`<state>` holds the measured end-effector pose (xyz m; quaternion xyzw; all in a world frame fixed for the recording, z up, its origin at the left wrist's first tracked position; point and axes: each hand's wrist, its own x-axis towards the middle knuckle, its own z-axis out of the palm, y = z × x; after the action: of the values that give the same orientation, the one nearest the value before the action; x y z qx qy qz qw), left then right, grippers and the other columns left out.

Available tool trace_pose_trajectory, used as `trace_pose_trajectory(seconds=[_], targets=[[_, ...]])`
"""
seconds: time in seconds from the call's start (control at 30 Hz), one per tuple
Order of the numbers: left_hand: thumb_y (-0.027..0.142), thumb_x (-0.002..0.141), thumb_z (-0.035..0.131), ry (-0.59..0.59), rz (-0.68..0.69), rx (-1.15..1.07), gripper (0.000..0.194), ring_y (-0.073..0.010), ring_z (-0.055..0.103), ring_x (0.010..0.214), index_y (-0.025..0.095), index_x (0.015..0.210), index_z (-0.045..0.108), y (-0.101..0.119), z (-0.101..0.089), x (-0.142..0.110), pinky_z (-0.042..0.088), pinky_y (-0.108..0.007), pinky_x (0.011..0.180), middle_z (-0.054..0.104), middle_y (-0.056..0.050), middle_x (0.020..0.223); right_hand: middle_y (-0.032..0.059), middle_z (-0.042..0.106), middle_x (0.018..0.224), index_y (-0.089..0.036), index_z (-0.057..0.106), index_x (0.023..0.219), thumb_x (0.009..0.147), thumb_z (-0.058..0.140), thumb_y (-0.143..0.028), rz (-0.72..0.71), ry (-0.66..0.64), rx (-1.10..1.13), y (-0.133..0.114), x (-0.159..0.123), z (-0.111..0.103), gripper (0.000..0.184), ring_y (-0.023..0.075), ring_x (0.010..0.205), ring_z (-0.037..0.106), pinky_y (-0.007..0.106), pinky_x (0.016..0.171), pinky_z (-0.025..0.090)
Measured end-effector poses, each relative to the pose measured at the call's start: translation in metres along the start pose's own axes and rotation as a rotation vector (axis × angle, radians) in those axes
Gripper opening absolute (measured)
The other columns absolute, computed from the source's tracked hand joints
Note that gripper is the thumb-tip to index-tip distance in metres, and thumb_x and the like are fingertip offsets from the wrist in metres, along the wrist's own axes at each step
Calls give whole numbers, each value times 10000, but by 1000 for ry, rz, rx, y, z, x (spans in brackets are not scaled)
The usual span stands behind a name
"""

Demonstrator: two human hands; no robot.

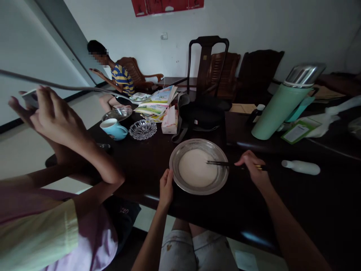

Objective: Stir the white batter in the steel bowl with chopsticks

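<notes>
A wide metal bowl [175,180] rests on the dark table in front of me, with a pale, milky mixture [196,169] inside. Its left rim is gripped by my left hand [166,186], fingers closed at the edge. My right hand [255,171], on the bowl's right side, is closed around dark chopsticks [221,163]. The chopsticks cross the right rim, and their tips reach the mixture near the bowl's middle. Just right of that hand lies a white bottle [301,167] on its side.
Behind the bowl are a black bag [201,113], tissue box [170,122], glass dish [143,130] and blue mug [114,129]. A tall green thermos [282,109] stands back right. Close on my left, another person's arms [81,146] hold a phone; someone else [121,77] sits farther back.
</notes>
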<state>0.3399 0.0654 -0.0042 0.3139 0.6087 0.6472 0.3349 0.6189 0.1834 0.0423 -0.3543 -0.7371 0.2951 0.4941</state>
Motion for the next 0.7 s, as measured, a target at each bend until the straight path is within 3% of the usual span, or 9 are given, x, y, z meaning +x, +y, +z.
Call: trace_pose_trajectory(seconds=[0.1, 0.17, 0.2, 0.27, 0.37, 0.47, 0.57, 0.63, 0.7], targets=[[614, 782, 606, 9, 12, 8, 493, -100, 288, 598, 182, 626, 425, -1, 0, 0, 294, -216, 548, 328, 48, 621, 35, 576, 676, -246, 735, 646, 965, 455, -417, 10, -174, 108, -2, -3, 1, 457, 170, 695, 549, 316, 631, 438], [614, 785, 602, 12, 13, 1, 495, -99, 290, 594, 182, 623, 422, -1, -1, 0, 293, -215, 542, 331, 48, 617, 34, 647, 725, -261, 764, 785, 928, 546, -404, -9, -365, 81, -5, -3, 10, 298, 187, 763, 572, 333, 707, 456], [613, 785, 603, 12, 12, -5, 495, -99, 290, 591, 182, 621, 422, 0, -1, 0, 293, -214, 538, 333, 48, 614, 33, 668, 743, -266, 767, 834, 904, 589, -403, -18, -372, 57, -6, -2, 13, 235, 193, 782, 574, 340, 728, 456], [610, 783, 607, 11, 15, -15, 493, -98, 293, 587, 181, 620, 426, 0, -1, 0, 297, -213, 535, 339, 47, 611, 34, 670, 743, -262, 765, 830, 882, 618, -412, -12, -275, 4, -6, 0, 13, 216, 196, 782, 570, 343, 729, 447], [596, 783, 618, 7, 19, -24, 484, -96, 296, 589, 179, 624, 429, -1, 0, 1, 303, -210, 539, 342, 47, 614, 38, 602, 673, -244, 743, 686, 936, 510, -445, 36, -28, -2, -2, 0, 3, 396, 183, 723, 549, 332, 682, 433], [590, 787, 617, 5, 14, -28, 481, -95, 289, 584, 181, 625, 423, -2, 0, 1, 294, -211, 530, 332, 48, 613, 39, 590, 690, -237, 735, 648, 952, 469, -452, 32, -139, 63, -4, -2, 4, 457, 168, 688, 554, 325, 659, 441], [586, 798, 605, 12, 19, -18, 480, -95, 280, 581, 183, 622, 414, -2, -2, 1, 290, -212, 527, 322, 49, 612, 35, 687, 770, -267, 767, 847, 897, 596, -412, -44, -383, 38, -9, -3, 16, 230, 195, 797, 582, 349, 752, 457], [580, 805, 601, 13, 21, -14, 475, -96, 279, 583, 184, 624, 410, -3, -4, 0, 291, -212, 531, 320, 49, 615, 38, 705, 788, -266, 765, 876, 879, 624, -402, -60, -321, -16, -9, -1, 17, 196, 202, 793, 571, 357, 740, 450], [577, 807, 600, 5, 15, -18, 472, -97, 277, 585, 185, 628, 410, -3, -4, 0, 291, -212, 532, 317, 49, 616, 38, 668, 703, -263, 763, 790, 916, 561, -409, -34, -132, -71, -6, 0, 11, 280, 202, 753, 548, 354, 701, 433]])
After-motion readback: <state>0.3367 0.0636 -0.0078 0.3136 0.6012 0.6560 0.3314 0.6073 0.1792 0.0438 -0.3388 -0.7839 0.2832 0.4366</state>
